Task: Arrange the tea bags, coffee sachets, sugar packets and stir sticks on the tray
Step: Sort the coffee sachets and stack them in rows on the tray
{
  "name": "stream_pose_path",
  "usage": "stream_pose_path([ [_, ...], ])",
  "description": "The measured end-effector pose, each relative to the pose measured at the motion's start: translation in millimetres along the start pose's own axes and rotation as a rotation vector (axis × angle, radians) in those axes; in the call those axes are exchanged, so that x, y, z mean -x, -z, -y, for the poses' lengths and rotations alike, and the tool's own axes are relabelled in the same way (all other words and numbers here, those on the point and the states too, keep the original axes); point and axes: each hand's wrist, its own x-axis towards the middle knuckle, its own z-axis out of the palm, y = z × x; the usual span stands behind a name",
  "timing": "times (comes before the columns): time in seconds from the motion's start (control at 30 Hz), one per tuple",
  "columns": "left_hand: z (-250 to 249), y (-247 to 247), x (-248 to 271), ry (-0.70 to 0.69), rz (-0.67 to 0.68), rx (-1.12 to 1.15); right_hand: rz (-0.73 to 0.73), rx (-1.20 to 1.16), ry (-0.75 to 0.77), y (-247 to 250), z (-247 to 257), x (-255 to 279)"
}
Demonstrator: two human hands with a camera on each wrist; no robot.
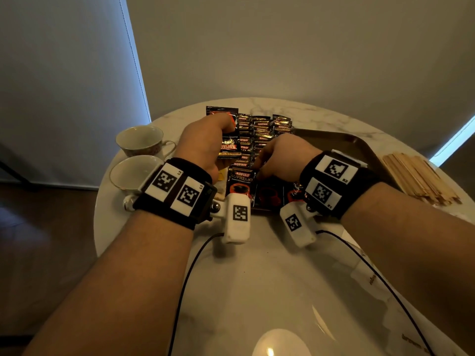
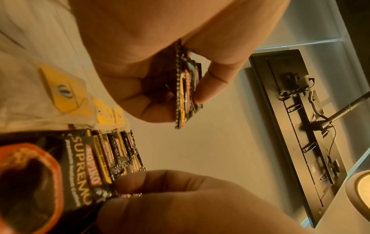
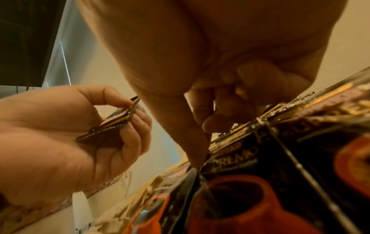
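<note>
My left hand [image 1: 208, 142] is raised over the table and grips a small stack of black Kopiko coffee sachets [image 2: 187, 88] between thumb and fingers. Rows of overlapping coffee sachets [image 1: 259, 132] lie on the left part of the brown tray [image 1: 357, 145]. My right hand [image 1: 280, 160] is lower, with fingers curled. It pinches the top edge of a Kopiko Supremo sachet [image 1: 243, 181] in the nearest row. Tea bags with yellow tags [image 2: 66, 91] lie left of the sachets. Wooden stir sticks [image 1: 419, 178] are piled on the table right of the tray.
Two teacups [image 1: 140, 140] [image 1: 131, 173] stand at the left of the round marble table [image 1: 270, 265]. Cables from the wrist cameras trail over the near part of the table. White packets [image 1: 367, 276] lie at the near right edge.
</note>
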Motion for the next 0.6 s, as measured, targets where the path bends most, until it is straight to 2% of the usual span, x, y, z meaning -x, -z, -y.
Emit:
stream_pose_path([
  [0.4, 4, -3, -3, -0.015, 0.032, -0.064, -0.021, -0.069, 0.068, -1, 1, -3],
  [0.47, 8, -3, -5, -0.052, 0.071, -0.137, -0.074, -0.261, 0.056, 5, -4, -2],
  [0.53, 11, -3, -6, -0.090, 0.124, -0.205, -0.109, -0.674, 0.017, 12, -8, 3],
  [0.6, 14, -3, -3, -0.103, 0.183, -0.216, -0.068, -1.059, 0.018, 17, -12, 9],
])
